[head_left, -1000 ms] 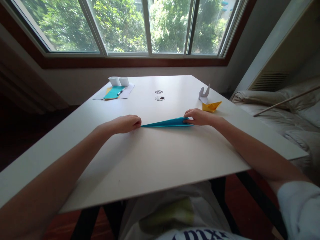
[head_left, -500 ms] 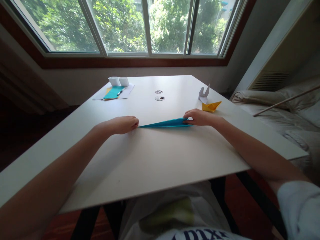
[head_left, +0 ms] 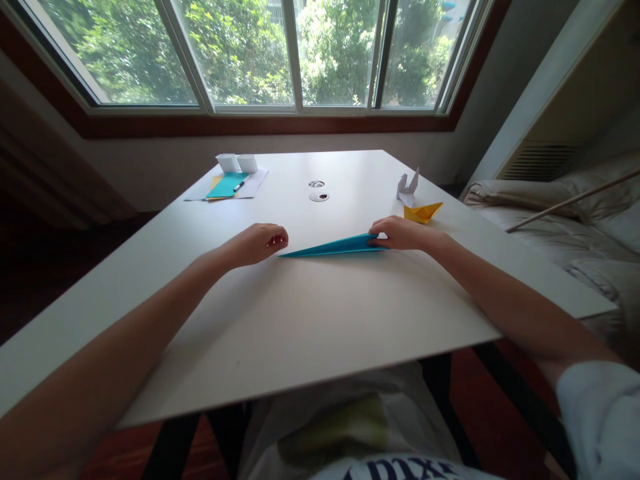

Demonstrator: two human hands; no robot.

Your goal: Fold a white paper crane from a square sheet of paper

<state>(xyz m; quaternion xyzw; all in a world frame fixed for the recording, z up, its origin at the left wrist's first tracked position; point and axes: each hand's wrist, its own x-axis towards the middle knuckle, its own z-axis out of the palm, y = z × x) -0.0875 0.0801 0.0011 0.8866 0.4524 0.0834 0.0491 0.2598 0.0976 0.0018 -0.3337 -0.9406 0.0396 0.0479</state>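
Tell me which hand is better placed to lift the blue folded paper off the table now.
Right, probably. The right hand already pinches the wide end of the blue folded paper, while the left hand is loosely curled beside the pointed tip, seemingly not gripping it. The paper lies flat on the table.

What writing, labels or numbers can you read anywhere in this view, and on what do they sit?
Shirt at the bottom edge: dark letters cut off by the frame, too partial to read.
Papers at the far left of the table: no legible print.
Blue folded paper: no print visible.
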